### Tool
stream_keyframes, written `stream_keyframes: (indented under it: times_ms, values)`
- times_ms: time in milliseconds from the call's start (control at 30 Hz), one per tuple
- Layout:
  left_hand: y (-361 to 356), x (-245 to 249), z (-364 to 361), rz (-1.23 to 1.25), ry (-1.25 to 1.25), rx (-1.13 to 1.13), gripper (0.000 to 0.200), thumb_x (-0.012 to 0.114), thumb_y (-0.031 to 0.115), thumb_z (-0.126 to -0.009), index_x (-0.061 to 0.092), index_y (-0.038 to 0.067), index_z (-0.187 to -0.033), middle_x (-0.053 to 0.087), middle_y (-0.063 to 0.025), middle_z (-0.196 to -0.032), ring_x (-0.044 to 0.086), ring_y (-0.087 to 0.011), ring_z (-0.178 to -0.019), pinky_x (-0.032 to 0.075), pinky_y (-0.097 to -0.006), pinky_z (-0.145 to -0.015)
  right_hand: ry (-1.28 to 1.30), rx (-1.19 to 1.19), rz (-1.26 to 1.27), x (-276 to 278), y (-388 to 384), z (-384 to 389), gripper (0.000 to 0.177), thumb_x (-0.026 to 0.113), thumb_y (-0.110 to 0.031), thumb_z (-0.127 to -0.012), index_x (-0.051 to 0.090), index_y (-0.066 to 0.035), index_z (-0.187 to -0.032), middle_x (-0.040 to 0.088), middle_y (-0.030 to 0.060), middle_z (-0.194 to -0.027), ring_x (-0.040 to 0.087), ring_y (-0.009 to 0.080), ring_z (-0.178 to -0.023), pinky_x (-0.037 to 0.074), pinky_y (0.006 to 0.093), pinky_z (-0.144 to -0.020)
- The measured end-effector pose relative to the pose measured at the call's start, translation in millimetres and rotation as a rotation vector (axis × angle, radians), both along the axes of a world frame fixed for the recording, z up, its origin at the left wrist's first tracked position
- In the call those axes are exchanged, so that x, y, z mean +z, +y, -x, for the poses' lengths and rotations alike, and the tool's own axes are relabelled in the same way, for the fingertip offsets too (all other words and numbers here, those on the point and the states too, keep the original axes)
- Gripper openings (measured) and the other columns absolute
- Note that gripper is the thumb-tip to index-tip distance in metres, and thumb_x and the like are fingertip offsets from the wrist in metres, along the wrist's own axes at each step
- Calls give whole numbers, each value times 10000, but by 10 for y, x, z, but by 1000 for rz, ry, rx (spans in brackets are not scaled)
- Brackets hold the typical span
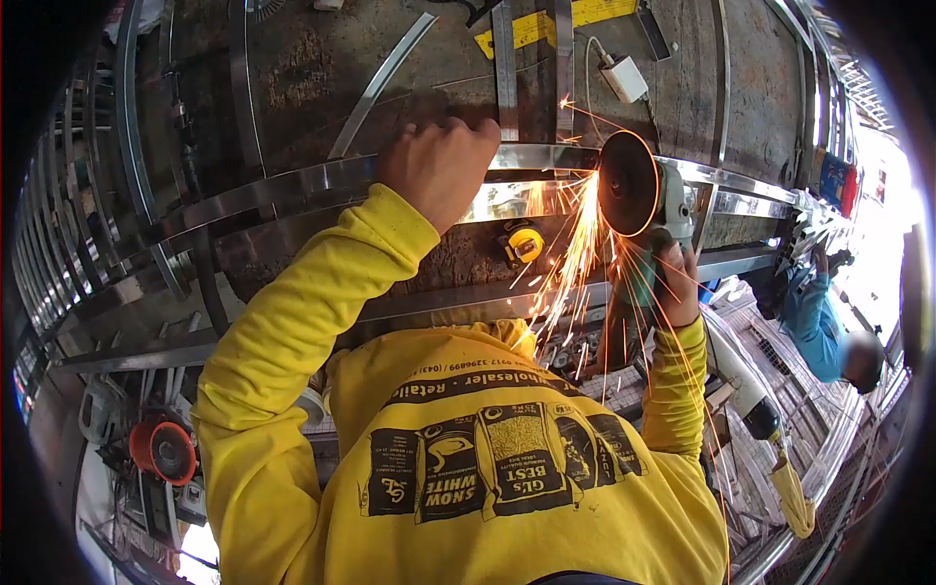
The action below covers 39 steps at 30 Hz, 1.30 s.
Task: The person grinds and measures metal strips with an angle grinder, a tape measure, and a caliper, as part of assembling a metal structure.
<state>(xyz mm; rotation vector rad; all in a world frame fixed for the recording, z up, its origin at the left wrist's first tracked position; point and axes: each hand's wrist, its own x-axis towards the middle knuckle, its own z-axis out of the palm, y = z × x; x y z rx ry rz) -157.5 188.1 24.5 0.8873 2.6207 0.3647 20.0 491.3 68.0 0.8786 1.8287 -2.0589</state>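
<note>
My right hand (677, 283) is wrapped round the green body of an angle grinder (673, 200). The grinder's dark disc (628, 183) meets a shiny metal bar (546, 158), and orange sparks (575, 249) stream down from that spot toward my yellow shirt. Farther left, my left hand (439, 166) grips the same bar with its fingers curled over the top. A yellow tape measure (524, 244) lies below the bar, between my two hands.
A white plug adapter (624, 78) with a cable, a yellow level (531, 31) and a loose metal strip (385, 83) lie on the worktop beyond the bar. An orange round tool (164, 450) sits lower left. A person in blue (817, 322) is at the right.
</note>
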Motion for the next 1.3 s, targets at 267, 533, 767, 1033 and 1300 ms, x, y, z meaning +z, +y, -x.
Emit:
stream_keyframes:
  times_ms: [267, 533, 767, 1033, 1300]
  values:
    - [2, 29, 12, 27, -31, -5, 155, 562, 82, -919, 603, 60, -1066, 704, -189, -908, 727, -398, -870, 586, -501, -761, -55, -73, 43, 99, -118, 74, 618, 669, -324, -992, 414, -6, -1457, 617, 133, -1298, 646, 219, -1097, 519, 345, -949]
    - [-2, 25, 21, 23, -32, -11, 132, 558, 86, -916, 599, 64, -1040, 701, -188, -888, 724, -403, -860, 587, -495, -760, -42, -2, -20, 71, -44, 93, 613, 685, -374, -977, 472, 0, -1413, 637, 121, -1251, 639, 205, -1094, 515, 345, -955]
    - [4, 32, 20, 25, -24, -9, 131, 580, 91, -914, 606, 58, -1038, 703, -186, -888, 728, -395, -869, 588, -488, -771, 20, 48, -89, 156, -149, 173, 591, 659, -386, -991, 477, 3, -1398, 658, 122, -1211, 645, 200, -1078, 523, 336, -930]
    - [-9, 26, -14, 2, -19, -4, 137, 570, 90, -926, 612, 56, -1051, 700, -176, -884, 727, -386, -867, 586, -487, -774, -33, -7, 80, 129, -135, 191, 557, 623, -348, -1013, 460, 2, -1414, 648, 143, -1233, 663, 227, -1060, 556, 358, -894]
    - [-207, -79, -45, 60, 24, 15, 147, 628, 91, -894, 596, 65, -1035, 686, -174, -895, 717, -375, -867, 578, -477, -753, 73, 5, 109, 30, 12, -134, 789, 595, -524, -954, 373, 46, -1452, 617, 272, -1182, 696, 364, -912, 606, 455, -778]
